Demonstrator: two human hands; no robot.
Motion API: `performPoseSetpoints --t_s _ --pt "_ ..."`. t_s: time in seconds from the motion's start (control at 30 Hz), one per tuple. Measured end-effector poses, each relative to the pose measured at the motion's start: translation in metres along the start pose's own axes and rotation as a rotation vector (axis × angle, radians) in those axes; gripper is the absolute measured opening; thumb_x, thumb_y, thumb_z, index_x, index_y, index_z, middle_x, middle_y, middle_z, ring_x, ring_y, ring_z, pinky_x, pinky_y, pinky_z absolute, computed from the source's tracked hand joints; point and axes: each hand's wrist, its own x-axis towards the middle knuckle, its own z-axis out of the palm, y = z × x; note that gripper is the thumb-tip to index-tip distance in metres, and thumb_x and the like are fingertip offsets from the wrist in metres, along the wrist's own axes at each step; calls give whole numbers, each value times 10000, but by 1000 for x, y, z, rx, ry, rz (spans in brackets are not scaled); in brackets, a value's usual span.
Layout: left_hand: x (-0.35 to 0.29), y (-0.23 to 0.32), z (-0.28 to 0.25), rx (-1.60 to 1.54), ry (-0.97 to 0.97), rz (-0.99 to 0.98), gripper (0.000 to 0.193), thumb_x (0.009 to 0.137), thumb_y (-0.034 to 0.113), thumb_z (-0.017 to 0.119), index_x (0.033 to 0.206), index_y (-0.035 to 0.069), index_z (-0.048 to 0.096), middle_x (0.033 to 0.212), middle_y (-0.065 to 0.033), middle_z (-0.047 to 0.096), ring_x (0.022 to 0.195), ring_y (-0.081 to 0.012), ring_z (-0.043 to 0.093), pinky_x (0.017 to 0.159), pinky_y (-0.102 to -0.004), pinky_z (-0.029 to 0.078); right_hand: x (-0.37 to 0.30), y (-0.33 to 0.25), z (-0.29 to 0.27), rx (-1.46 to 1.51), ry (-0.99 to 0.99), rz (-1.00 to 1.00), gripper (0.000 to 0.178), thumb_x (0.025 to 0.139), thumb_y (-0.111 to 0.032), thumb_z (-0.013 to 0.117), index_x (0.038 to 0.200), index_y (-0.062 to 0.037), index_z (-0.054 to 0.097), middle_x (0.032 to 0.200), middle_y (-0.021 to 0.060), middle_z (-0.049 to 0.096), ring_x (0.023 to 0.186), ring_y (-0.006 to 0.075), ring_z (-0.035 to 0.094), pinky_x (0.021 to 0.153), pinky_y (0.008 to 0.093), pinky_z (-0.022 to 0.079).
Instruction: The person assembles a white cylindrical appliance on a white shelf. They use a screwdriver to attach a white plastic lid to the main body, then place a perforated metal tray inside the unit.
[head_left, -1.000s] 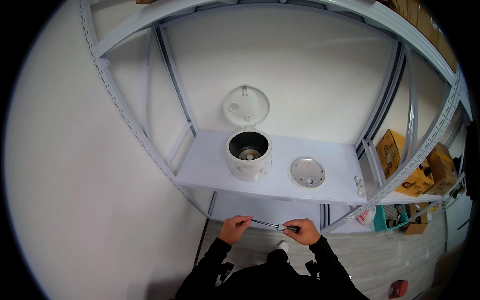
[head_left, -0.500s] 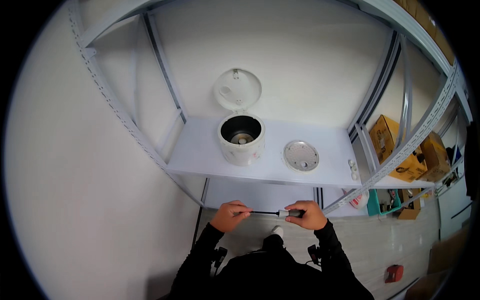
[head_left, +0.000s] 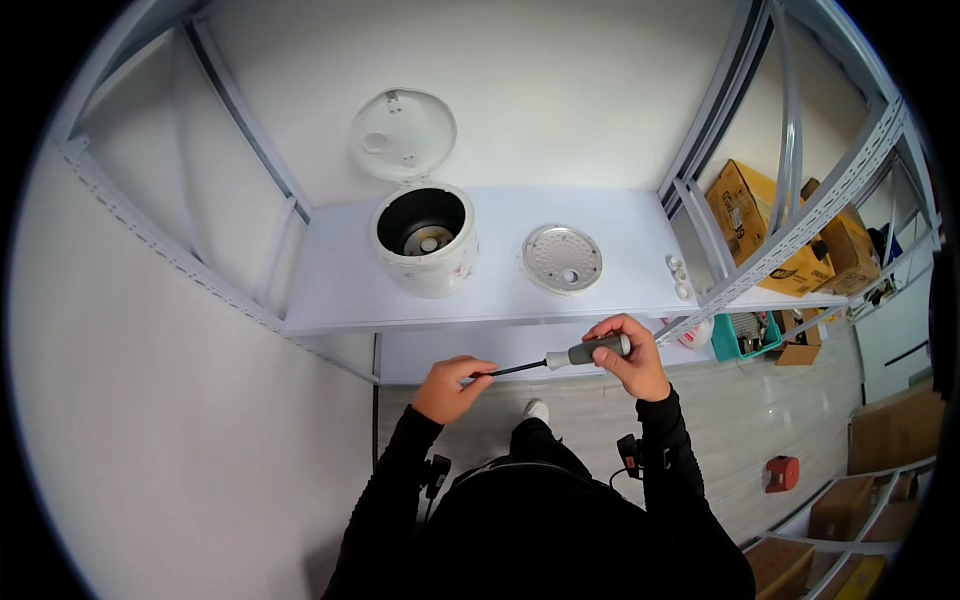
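A screwdriver with a grey handle point(head_left: 590, 350) and dark shaft is held across in front of me, below the shelf's front edge. My right hand point(head_left: 638, 365) grips its handle between thumb and fingers. My left hand point(head_left: 446, 389) pinches the tip end of the shaft, hiding the tip. Beyond them on the white shelf stands a white rice cooker point(head_left: 432, 272) with a dark, hollow inside and a round metal piece at its bottom. Its lid point(head_left: 404, 140) is tilted up behind it. A round, perforated silvery plate point(head_left: 560, 258) lies to the right of the cooker.
Several small white pieces point(head_left: 679, 278) sit at the shelf's right end. Metal rack posts frame both sides. Farther right are cardboard boxes point(head_left: 745, 215), a teal bin point(head_left: 745, 335) and a red object point(head_left: 782, 474) on the floor. A lower shelf point(head_left: 430, 352) runs beneath.
My view has shifted, so the shelf appears higher and farther left. My right hand has risen and loosened around the handle, showing more of it. The screwdriver now slants up to the right.
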Motion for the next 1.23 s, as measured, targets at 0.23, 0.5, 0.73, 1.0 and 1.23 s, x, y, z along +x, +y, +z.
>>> performPoseSetpoints --t_s 0.23,0.5,0.73,1.0,1.23 --pt "66 -20 48 239 -120 229 199 904 128 746 1093 65 748 950 -107 747 891 -305 699 784 -399 558 20 11 -30 -50 192 27 296 1008 -183 691 1228 -47 548 1104 94 697 922 122 620 790 281 521" --pt "152 -43 95 276 -91 278 179 888 136 767 1053 68 748 936 -109 747 899 -318 697 778 -410 557 56 1 -79 -292 188 -66 265 976 -154 722 1171 -28 595 1039 90 732 911 168 668 843 305 520" --pt "200 -59 119 253 20 224 182 873 130 779 1039 64 743 955 -98 745 898 -299 698 784 -399 562 94 10 -111 -427 89 -100 285 952 -190 751 1154 -31 628 1003 115 720 850 231 690 760 315 531" --pt "228 -81 126 306 167 175 301 840 121 800 1126 73 718 941 -66 758 885 -276 699 800 -396 553 138 28 -117 -479 15 -167 305 925 -178 770 1150 -36 621 984 146 706 822 308 682 705 346 534" --pt "246 -81 133 302 70 141 344 847 163 791 1177 110 709 941 -49 778 911 -265 697 856 -405 529 162 37 -121 -530 -24 -139 320 911 -185 782 1142 -40 614 986 155 698 803 321 677 701 365 534"
